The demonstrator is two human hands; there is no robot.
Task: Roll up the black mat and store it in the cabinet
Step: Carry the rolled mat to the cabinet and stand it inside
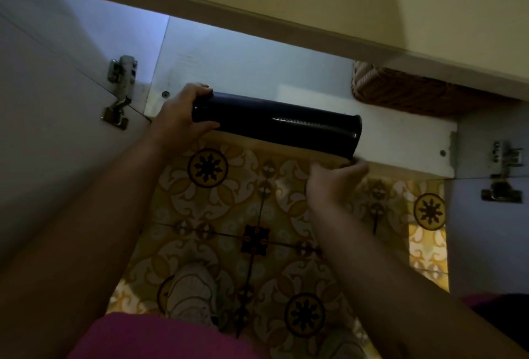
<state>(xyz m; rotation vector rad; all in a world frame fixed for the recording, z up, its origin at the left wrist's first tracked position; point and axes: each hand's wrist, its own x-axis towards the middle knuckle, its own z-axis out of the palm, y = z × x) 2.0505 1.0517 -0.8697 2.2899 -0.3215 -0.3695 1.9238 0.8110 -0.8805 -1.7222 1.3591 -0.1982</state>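
Note:
The black mat (274, 122) is rolled into a tight tube and lies level at the front edge of the open cabinet's white bottom shelf (400, 141). My left hand (183, 118) wraps around the roll's left end. My right hand (335, 181) is under the roll's right end, fingertips touching its lower corner. The far side of the roll is hidden.
A wicker basket (400, 92) stands inside the cabinet at the back right. Both white doors hang open, the left door (57, 129) and the right door (492, 230), each with metal hinges. Patterned floor tiles (257, 215) lie below, with a foot in a shoe (191, 293).

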